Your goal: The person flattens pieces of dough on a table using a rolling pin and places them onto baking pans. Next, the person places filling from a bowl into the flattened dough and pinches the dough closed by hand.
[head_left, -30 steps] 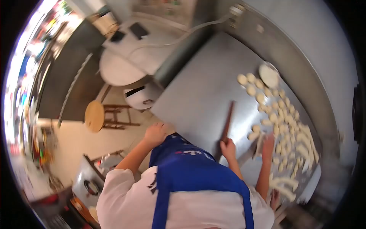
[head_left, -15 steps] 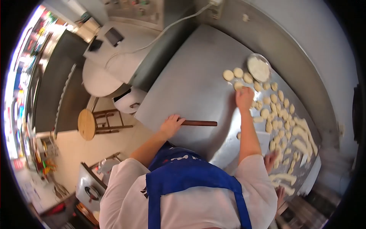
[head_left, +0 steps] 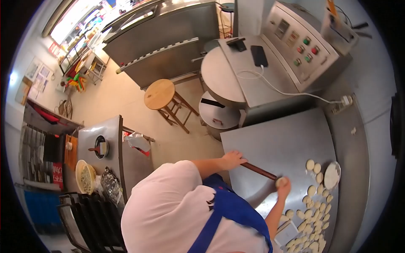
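Observation:
My left hand (head_left: 234, 160) is closed round the near end of a dark wooden rolling pin (head_left: 259, 169), close to the left edge of the metal table (head_left: 261, 143). At the pin's other end, my right hand (head_left: 285, 188) holds a small pale dough piece (head_left: 280, 182) in its fingers. Several dough pieces (head_left: 311, 190) lie spread to the right of my right hand. Beside them stands a round bowl of white flour (head_left: 332, 175). A white flat scraper-like object (head_left: 287, 233) rests near my right forearm.
A round-lidded metal bin (head_left: 217, 114) and a wooden stool (head_left: 160, 93) stand left of the table. Behind it is a machine with buttons (head_left: 299, 46), a phone (head_left: 259, 56) and a white cable. A side table (head_left: 101, 126) holds a bowl of filling (head_left: 85, 178).
The view has swung left. My right hand has come back from the dough rows to the rolling pin's end with a dough piece; my left hand still holds the pin.

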The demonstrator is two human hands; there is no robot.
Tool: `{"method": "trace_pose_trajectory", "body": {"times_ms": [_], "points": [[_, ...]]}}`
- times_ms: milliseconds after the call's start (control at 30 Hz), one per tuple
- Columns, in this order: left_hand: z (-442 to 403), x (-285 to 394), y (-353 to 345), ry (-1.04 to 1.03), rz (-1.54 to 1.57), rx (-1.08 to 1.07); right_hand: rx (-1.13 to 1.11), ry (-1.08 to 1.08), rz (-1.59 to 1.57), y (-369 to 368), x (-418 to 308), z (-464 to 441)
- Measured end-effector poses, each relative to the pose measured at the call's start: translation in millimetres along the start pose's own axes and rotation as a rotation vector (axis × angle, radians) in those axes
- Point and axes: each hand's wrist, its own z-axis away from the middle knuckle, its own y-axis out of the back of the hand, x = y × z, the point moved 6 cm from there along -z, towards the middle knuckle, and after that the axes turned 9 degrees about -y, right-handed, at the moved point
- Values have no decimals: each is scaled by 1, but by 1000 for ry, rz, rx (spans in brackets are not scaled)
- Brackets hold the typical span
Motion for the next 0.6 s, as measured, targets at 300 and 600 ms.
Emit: {"method": "trace_pose_trajectory", "body": {"times_ms": [300, 600], "points": [[-22, -13, 1, -102, 40, -14, 67, -303, -274, -50, -91, 127], [-21, -9, 1, -126, 89, -32, 53, 218, 372, -52, -140, 105]]}}
